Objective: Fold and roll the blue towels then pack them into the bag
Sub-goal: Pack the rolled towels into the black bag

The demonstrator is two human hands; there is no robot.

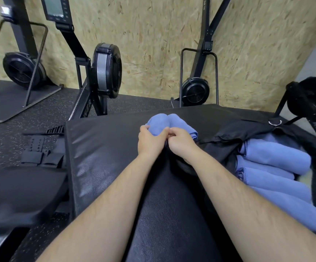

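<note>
A blue towel (162, 122) lies bunched into a partial roll on a black padded box (100, 148) in front of me. My left hand (150, 139) grips its near left side with curled fingers. My right hand (180, 141) grips the near right part, knuckles touching the left hand. At the right, a black bag (228, 137) lies open with several rolled blue towels (274, 167) stacked inside it.
Black rowing and ski machines (106, 70) stand along the chipboard wall behind the box. A black air bike (312, 99) is at the far right beside the bag. Speckled rubber floor and black straps (40, 148) lie to the left.
</note>
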